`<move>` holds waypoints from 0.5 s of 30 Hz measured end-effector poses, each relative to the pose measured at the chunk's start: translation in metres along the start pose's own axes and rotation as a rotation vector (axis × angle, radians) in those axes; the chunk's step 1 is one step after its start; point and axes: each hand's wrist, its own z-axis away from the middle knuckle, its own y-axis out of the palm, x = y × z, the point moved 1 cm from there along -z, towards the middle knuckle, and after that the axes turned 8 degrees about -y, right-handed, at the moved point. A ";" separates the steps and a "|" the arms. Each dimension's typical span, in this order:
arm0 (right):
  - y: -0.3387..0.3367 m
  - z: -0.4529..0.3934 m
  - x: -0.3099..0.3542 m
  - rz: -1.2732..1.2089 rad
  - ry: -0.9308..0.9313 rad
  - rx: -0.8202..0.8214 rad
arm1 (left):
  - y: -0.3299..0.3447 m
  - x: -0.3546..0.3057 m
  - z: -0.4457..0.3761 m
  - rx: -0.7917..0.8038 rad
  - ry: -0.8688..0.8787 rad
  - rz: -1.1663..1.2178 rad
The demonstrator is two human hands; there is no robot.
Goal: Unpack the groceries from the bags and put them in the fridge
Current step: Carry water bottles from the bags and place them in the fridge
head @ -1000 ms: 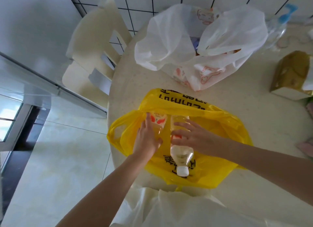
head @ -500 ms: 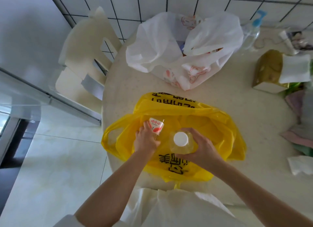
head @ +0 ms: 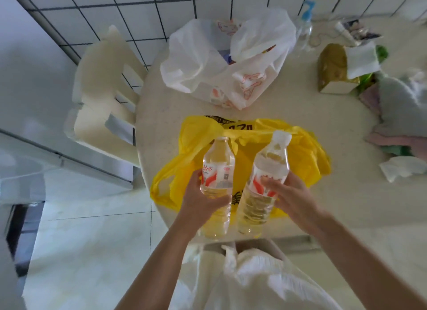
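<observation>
Both bottles are clear of the yellow bag (head: 307,152) and held above its near side, caps pointing away from the person: the left hand (head: 201,201) wraps the left bottle (head: 218,171), the right hand (head: 293,196) wraps the right bottle (head: 265,182), which leans right. The bag lies slack on the bench (head: 300,106); no fridge shows for certain, so the carry likely starts with a turn away. Red-and-white labels and the bag's black print are too blurred to read.

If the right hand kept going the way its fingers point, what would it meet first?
The right hand already grips a bottle, fingers pointing up-left. Pushed on, that bottle would probably meet the bottle in the left hand first; depth is unclear.
</observation>
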 end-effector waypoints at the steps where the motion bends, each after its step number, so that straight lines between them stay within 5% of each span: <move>1: 0.003 0.005 -0.002 -0.039 0.008 -0.016 | -0.005 0.004 0.003 0.034 -0.031 0.044; 9: 0.021 0.049 -0.026 -0.249 0.171 -0.143 | -0.026 0.045 0.038 0.410 -0.339 0.365; 15: 0.020 0.090 -0.040 -0.170 0.212 -0.112 | -0.026 0.069 0.086 0.382 -0.240 0.447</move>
